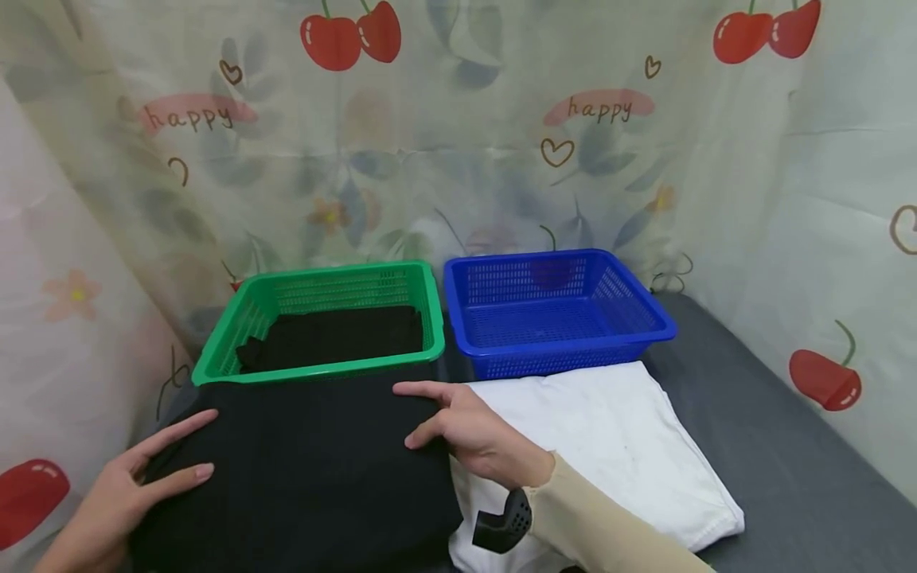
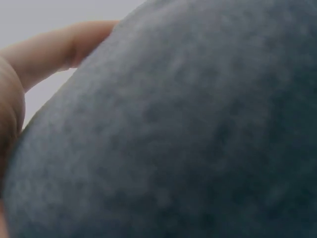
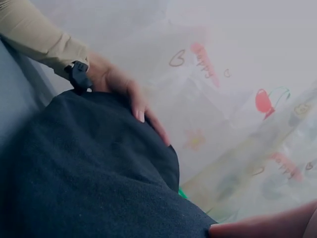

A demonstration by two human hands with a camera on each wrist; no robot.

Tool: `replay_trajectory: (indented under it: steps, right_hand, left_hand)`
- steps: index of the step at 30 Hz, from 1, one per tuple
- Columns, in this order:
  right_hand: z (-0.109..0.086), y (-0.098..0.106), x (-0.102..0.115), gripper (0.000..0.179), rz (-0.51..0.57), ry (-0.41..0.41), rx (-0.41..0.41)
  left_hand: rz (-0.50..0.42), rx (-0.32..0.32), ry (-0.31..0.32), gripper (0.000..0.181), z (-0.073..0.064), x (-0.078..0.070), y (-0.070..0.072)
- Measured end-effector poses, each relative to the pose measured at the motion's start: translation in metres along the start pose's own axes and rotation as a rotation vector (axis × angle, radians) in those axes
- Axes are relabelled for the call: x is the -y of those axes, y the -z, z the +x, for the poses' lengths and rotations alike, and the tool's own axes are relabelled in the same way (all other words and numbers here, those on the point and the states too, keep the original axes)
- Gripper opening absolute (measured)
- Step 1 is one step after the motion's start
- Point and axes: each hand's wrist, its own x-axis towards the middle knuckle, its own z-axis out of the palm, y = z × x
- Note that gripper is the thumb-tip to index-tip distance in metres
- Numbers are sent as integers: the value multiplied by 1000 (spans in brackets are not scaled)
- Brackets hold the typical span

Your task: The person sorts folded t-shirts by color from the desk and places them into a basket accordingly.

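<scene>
A folded black cloth (image 1: 308, 469) is held at its two sides in front of me, overlapping the near rim of the green basket in the head view. My left hand (image 1: 115, 501) grips its left edge, thumb and index finger lying on top and the others hidden. On the opposite edge, my right hand (image 1: 476, 434) holds the cloth with thumb and index finger showing above. The cloth (image 2: 188, 129) fills most of the left wrist view. From the right wrist, the left hand (image 3: 116, 82) appears curved over the cloth's far side.
A green basket (image 1: 315, 371) with folded dark clothing (image 1: 337, 338) in it stands behind the black cloth. Beside it is a blue basket (image 1: 566, 348). Folded white cloth (image 1: 609, 446) lies on the grey surface (image 1: 788, 469), under the right forearm. Printed curtains (image 1: 458, 191) enclose the back and sides.
</scene>
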Motion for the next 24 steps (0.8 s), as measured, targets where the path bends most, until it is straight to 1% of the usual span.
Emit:
replay_trajectory:
  steps: [4, 7, 9, 14, 18, 21, 24]
  right_hand:
    - [-1, 2, 9, 70, 24, 15, 12]
    - [-2, 5, 16, 69, 30, 16, 15]
    - [-1, 8, 21, 69, 26, 21, 16]
    - [6, 15, 28, 71, 12, 46, -5]
    - [15, 21, 33, 73, 6, 73, -25]
    - [20, 26, 38, 74, -1, 83, -44]
    - [25, 30, 44, 73, -26, 89, -61]
  left_hand:
    - [-38, 21, -44, 59, -3, -8, 1]
    - [-59, 21, -58, 60, -3, -14, 1]
    - [-62, 26, -84, 60, -1, -19, 1]
    - [-50, 45, -151, 58, 5, -33, 2]
    - [-26, 56, -170, 61, 12, -44, -1]
    - [-22, 67, -174, 64, 19, -52, -3]
    - [-26, 75, -197, 67, 26, -58, -2]
